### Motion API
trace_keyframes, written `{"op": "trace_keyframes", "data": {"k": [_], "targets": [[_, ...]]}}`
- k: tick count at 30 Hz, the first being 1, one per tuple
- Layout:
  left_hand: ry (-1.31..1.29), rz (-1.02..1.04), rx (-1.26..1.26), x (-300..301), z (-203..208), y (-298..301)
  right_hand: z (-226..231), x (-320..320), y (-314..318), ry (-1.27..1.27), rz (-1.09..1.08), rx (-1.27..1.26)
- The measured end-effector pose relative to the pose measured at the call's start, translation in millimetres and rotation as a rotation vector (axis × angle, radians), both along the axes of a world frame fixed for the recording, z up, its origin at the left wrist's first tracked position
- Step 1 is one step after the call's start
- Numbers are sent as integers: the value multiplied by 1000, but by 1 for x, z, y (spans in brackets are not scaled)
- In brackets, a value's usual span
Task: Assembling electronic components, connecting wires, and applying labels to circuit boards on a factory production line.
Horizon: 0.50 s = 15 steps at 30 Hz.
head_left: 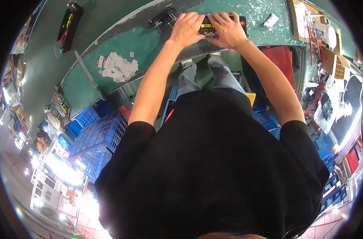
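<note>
The left hand (186,30) is closing around the left end of a black, oblong, box-like device (207,30), its thumb pointing inward along the near side. The right hand (228,31) is gripping the other end, fingers bending over the top and thumb reaching toward the left thumb. Between the hands, the device is showing a yellow patch above a row of small, shiny details too blurred to make out; at its right end, a bit of red is showing beside the dark casing. The device is sitting near the close edge of a worn green worktop (153,51), its long side running left to right.

Just left of the left hand, a black, angular part (164,18) is lying on the worktop. Farther left, a loose heap of white paper slips (119,67) is spreading near the edge. To the right, a small white packet (271,20) is lying apart, and beyond it an open brown cardboard box (297,18) is standing.
</note>
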State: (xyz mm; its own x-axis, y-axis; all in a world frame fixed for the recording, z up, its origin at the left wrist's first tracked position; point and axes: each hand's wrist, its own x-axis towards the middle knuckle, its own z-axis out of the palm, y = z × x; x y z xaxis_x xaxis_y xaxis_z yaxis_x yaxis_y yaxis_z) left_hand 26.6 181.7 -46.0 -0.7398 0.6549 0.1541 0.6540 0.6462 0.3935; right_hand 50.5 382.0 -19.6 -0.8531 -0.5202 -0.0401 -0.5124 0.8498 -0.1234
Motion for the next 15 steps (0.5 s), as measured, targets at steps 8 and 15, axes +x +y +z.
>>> {"op": "trace_keyframes", "data": {"k": [8, 15], "targets": [[66, 40, -88, 9, 6, 8, 2, -1, 5, -59, 62, 73], [24, 35, -49, 6, 1, 7, -2, -3, 5, -37, 66, 45]]}}
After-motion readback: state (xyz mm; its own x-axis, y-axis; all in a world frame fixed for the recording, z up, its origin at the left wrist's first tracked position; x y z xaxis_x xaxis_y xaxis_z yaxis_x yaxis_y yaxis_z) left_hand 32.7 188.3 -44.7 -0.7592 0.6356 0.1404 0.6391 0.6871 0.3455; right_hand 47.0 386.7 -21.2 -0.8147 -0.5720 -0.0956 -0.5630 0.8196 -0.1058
